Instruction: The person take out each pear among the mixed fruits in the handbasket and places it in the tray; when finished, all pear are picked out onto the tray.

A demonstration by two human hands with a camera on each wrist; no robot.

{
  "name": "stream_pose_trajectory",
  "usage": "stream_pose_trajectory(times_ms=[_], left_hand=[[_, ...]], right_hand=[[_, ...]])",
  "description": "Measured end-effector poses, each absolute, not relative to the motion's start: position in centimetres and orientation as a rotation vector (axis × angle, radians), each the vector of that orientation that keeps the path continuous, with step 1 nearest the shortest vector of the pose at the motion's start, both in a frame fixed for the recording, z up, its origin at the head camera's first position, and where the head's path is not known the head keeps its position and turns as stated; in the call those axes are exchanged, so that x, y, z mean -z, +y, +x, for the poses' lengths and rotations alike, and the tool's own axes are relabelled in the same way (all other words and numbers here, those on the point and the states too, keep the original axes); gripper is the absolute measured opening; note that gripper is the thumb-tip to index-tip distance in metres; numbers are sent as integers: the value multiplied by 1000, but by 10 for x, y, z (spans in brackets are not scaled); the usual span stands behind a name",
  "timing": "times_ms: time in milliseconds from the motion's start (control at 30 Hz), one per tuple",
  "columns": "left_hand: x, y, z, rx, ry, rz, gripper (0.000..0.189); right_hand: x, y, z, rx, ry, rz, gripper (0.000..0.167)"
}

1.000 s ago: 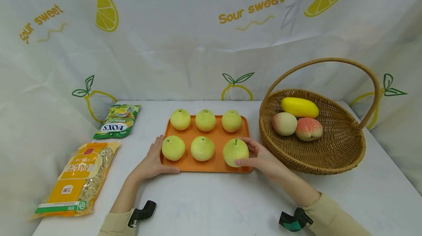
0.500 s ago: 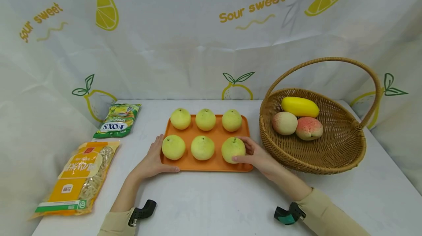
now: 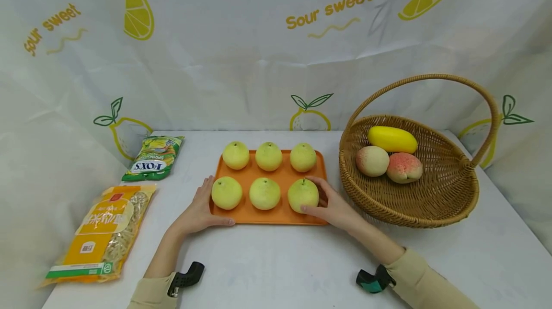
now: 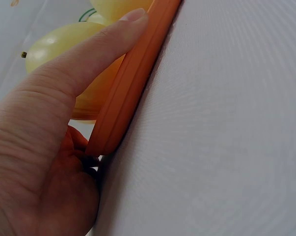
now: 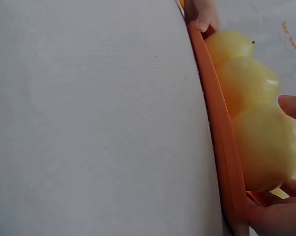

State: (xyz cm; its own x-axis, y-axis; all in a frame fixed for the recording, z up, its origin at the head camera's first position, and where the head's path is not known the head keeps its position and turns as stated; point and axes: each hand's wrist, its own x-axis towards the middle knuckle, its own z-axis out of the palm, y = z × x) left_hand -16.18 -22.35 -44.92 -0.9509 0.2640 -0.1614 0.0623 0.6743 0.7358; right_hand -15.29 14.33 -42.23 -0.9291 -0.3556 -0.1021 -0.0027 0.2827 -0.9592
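Round yellow-green pears in two rows stand on an orange tray (image 3: pixel 276 218). My right hand (image 3: pixel 334 207) holds the front right pear (image 3: pixel 302 196), thumb on its near side and fingers on its right and far side. In the right wrist view this pear (image 5: pixel 265 147) sits close behind the tray rim, between thumb and fingers. My left hand (image 3: pixel 198 211) rests at the tray's front left corner, fingers straight along the left side and thumb along the front rim. The left wrist view shows that thumb (image 4: pixel 94 56) lying across the rim, beside a pear (image 4: pixel 64 46).
Right of the tray stands a wicker basket (image 3: pixel 444 199) with a tall handle, holding two peaches (image 3: pixel 404 167) and a smooth yellow fruit (image 3: pixel 392 139). To the left lie a green FOX'S bag (image 3: pixel 154 158) and a yellow noodle bag (image 3: pixel 101 234). A printed cloth hangs behind.
My right hand has brought the front right pear down and left onto the tray, in line with the front row. The left hand has stayed at the tray's corner.
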Motion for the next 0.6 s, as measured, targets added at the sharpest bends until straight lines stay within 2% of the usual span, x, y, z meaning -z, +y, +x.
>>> stream_pose_trajectory(times_ms=[233, 600], left_hand=[[449, -225, -162, -1130, 2648, 270, 135], [450, -225, -163, -1139, 2645, 277, 135]], right_hand=[[418, 140, -147, 1497, 2636, -558, 86], [422, 144, -152, 1445, 2725, -644, 77]])
